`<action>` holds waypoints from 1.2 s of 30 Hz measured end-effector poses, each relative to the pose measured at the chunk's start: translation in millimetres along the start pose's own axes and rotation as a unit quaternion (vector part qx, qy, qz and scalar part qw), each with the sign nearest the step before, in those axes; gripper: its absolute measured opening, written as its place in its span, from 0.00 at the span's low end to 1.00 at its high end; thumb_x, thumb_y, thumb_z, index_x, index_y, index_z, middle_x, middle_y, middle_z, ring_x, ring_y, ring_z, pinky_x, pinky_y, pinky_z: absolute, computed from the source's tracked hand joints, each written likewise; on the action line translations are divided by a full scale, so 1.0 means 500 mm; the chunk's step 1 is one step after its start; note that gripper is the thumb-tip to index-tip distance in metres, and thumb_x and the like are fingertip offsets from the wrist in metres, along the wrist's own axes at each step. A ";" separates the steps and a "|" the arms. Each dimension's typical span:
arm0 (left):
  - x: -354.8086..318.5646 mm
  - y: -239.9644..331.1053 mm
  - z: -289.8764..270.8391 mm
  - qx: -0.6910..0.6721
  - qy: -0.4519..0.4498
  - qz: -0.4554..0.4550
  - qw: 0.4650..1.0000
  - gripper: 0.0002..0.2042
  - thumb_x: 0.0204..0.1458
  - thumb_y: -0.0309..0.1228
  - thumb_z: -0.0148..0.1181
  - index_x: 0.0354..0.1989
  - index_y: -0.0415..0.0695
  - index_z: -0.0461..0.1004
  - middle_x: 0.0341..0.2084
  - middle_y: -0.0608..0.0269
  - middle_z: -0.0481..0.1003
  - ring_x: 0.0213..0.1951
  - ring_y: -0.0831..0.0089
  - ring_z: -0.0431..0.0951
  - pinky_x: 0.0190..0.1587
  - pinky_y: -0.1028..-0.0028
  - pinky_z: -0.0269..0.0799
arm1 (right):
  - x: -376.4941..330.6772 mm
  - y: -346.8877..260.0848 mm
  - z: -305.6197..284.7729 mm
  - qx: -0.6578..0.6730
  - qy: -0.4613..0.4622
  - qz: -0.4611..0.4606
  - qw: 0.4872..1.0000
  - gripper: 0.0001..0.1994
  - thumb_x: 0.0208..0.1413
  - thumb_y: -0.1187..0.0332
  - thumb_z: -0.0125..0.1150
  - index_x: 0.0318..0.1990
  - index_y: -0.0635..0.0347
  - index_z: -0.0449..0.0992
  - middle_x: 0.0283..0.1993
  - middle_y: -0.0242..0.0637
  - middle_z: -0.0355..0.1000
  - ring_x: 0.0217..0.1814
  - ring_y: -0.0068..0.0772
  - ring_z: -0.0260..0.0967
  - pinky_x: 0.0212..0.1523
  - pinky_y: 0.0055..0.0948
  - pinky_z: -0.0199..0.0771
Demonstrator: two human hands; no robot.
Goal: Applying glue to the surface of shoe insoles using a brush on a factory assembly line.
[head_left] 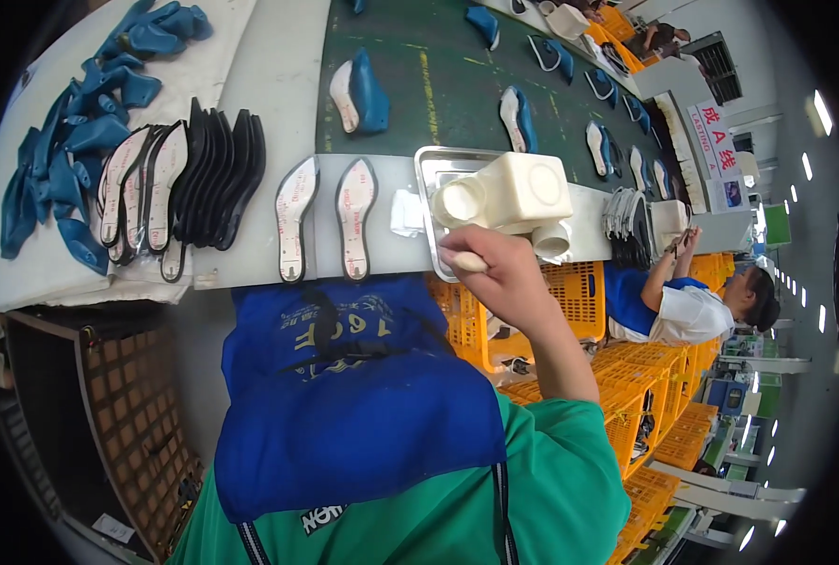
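My right hand point(504, 273) is closed around a pale, rounded handle point(470, 262), at the near edge of a metal tray point(426, 169). Whatever the handle's other end carries is hidden by the hand. An off-white plastic container point(523, 193) with a round, open mouth point(457, 203) lies in the tray, just beyond my fingers. A smaller off-white cup point(552, 240) is beside it. Left of the tray, two insoles point(296, 218) point(354, 217) with black rims lie side by side on the white table. My left hand is out of view.
Black-edged insoles point(217, 179) stand in a row at the left, by a pile of blue shoe lasts point(85, 122). Lasts with insoles point(358, 92) sit on a green conveyor belt point(457, 94). Orange crates point(570, 299) and a co-worker point(678, 297) are at the right.
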State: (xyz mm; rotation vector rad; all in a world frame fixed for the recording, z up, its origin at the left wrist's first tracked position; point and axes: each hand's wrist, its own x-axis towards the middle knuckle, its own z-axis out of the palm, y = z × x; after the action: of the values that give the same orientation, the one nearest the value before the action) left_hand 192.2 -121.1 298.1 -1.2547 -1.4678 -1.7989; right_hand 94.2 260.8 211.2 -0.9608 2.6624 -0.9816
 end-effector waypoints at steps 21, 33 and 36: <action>-0.007 0.081 -0.015 0.193 -0.088 -0.226 0.951 0.14 0.62 0.31 0.45 0.47 0.37 0.73 0.46 0.55 0.75 0.52 0.66 0.74 0.48 0.65 0.73 | 0.003 0.001 0.060 0.098 -0.016 0.036 0.994 0.07 0.55 0.73 0.62 0.40 0.65 0.76 0.28 0.37 0.73 0.27 0.23 0.70 0.30 0.23 0.69; 0.000 0.026 0.016 0.249 -0.127 -0.252 0.926 0.13 0.62 0.31 0.46 0.46 0.36 0.74 0.45 0.54 0.76 0.52 0.66 0.75 0.47 0.66 0.74 | -0.001 0.030 0.054 0.077 -0.010 0.019 0.997 0.08 0.56 0.72 0.62 0.41 0.64 0.76 0.30 0.39 0.74 0.31 0.28 0.73 0.34 0.25 0.71; -0.033 0.012 0.037 0.259 -0.102 -0.269 0.922 0.13 0.62 0.30 0.46 0.46 0.36 0.74 0.44 0.54 0.76 0.51 0.66 0.75 0.47 0.66 0.75 | 0.002 0.031 0.056 0.089 -0.005 0.033 0.995 0.08 0.55 0.71 0.62 0.41 0.64 0.76 0.31 0.40 0.74 0.32 0.28 0.72 0.35 0.25 0.71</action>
State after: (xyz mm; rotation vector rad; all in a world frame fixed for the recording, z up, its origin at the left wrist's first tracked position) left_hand 211.1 -108.1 286.4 -0.8292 -2.3926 -1.4327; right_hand 94.9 254.3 179.9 -0.8330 2.5278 -1.1733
